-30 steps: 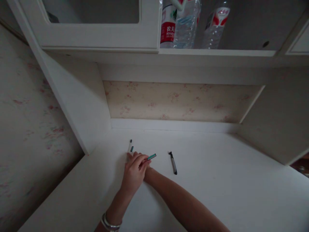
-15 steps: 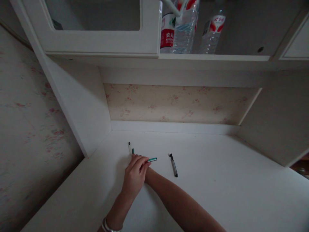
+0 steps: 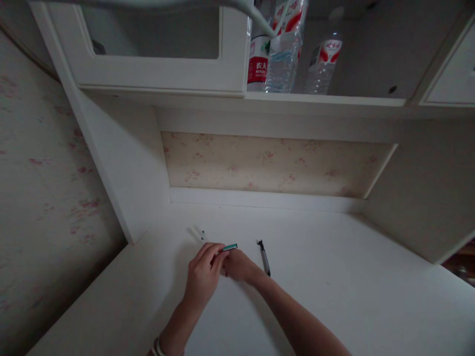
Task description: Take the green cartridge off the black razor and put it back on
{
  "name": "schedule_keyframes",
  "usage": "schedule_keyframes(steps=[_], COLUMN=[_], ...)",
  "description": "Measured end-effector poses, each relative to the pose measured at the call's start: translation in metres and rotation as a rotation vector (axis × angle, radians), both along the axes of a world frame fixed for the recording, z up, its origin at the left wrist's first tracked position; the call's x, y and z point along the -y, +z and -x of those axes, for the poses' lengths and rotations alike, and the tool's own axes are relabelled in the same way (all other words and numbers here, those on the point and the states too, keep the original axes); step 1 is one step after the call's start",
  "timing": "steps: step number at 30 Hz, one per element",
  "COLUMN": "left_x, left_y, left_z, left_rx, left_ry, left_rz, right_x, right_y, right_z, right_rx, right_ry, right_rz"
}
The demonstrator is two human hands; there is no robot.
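Observation:
My left hand (image 3: 203, 269) is closed, pinching a slim, short green-and-dark stick (image 3: 230, 247) between thumb and fingers; its exact kind is too small to tell. Right beside it is my right hand (image 3: 239, 264), its fingers curled in and partly covered by the left hand. Whatever those fingers hold, if anything, does not show. Beyond the left hand lies a small whitish piece with dark ends (image 3: 203, 235) on the white desk. A grey pen-like thing with black ends (image 3: 264, 258) lies just right of the right hand, its lower end close to my wrist.
The desk (image 3: 334, 306) runs back to a low ledge under floral wallpaper (image 3: 267, 163). Overhead, a cabinet shelf (image 3: 326, 101) holds several plastic bottles, one with a red-and-white label (image 3: 330, 51). A side panel (image 3: 122, 163) bounds the desk on the left.
My right hand has drawn back to the right from beneath the left hand. The green-tipped piece beyond the hands no longer shows there. The left hand keeps its stick; the view has tilted up slightly.

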State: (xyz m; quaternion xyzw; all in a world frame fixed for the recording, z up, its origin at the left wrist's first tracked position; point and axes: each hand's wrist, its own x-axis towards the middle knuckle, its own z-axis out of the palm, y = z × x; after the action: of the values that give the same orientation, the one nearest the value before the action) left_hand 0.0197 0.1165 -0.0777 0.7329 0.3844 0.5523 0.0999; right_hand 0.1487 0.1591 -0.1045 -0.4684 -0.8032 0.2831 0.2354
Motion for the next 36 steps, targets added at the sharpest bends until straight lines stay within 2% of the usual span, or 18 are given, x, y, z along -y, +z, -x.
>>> schedule_keyframes(steps=[3, 6, 8, 10, 13, 19, 23, 27, 31, 36], left_x=[0.000, 0.000, 0.000, 0.000, 0.000, -0.003, -0.003, -0.002, -0.001, -0.001], left_y=[-0.001, -0.003, -0.004, -0.004, -0.005, -0.008, -0.008, -0.006, -0.005, -0.006], left_z=[0.000, -0.002, -0.003, -0.004, -0.005, -0.004, -0.004, -0.005, -0.004, -0.005], left_rx=[0.006, -0.001, -0.007, -0.013, -0.031, -0.051, -0.047, -0.046, -0.050, -0.048], left_ry=[0.011, 0.040, 0.043, 0.040, 0.048, 0.084, 0.102, 0.112, 0.107, 0.097], left_rz=[-0.013, -0.033, -0.038, -0.045, -0.048, -0.035, -0.032, -0.028, -0.038, -0.048], right_x=[0.024, 0.053, 0.069, 0.078, 0.081, 0.083, 0.086, 0.087, 0.086, 0.086], right_y=[0.002, 0.005, 0.004, 0.002, -0.004, -0.007, -0.012, -0.016, -0.019, -0.023], right_z=[-0.033, -0.058, -0.070, -0.075, -0.075, -0.062, -0.056, -0.053, -0.052, -0.053], right_rx=[-0.165, -0.620, -0.848, -0.919, -0.962, -1.020, -1.120, -1.059, -0.936, -0.761], right_ry=[-0.038, -0.015, 0.033, 0.062, 0.039, -0.002, -0.022, -0.082, -0.084, -0.088], right_rz=[0.123, 0.303, 0.392, 0.413, 0.442, 0.594, 0.629, 0.668, 0.612, 0.451])
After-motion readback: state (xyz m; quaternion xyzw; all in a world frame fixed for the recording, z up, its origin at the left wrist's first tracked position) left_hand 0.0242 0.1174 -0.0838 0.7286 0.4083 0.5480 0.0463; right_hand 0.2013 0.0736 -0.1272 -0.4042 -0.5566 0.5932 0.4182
